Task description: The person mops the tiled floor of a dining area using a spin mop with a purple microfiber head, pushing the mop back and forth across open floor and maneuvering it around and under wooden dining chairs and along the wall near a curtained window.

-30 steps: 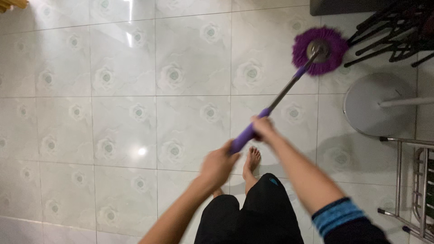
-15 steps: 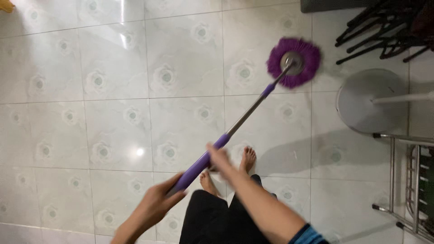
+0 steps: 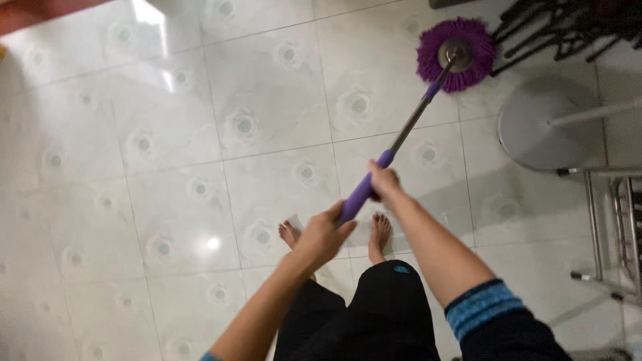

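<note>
Both of the person's hands are wrapped around the mop handle (image 3: 364, 188). The left hand (image 3: 323, 235) sits lower on the purple grip, at its near end, fingers curled over the top of it and the thumb tucked along the side, a closed grasp with no gap showing. The right hand (image 3: 384, 182) is higher up the same grip, just below where the purple sleeve gives way to bare metal; its fingers are clenched round the shaft, knuckles up, though the fingertips themselves are hidden on the far side. The two hands are near each other but not touching.

The mop runs away from the person on a slant, up and to the right. Its handle is purple where it is held, then a thin grey metal rod, then a short purple collar just before the head. The mop head (image 3: 457, 53) is a round disc of shaggy purple strands with a shiny metal hub in the middle, lying flat on the tiled floor (image 3: 200, 134), well out in front of the feet.

The floor is pale glossy tile with a faint round motif on each square and bright glare spots. Two bare feet (image 3: 379, 234) stand under the hands, above dark trousers. To the right of the mop head sits a round grey base (image 3: 535, 134) with a pale pole, and past it a metal rack (image 3: 615, 227); dark chair legs (image 3: 562, 27) crowd the top right corner, close to the mop head
</note>
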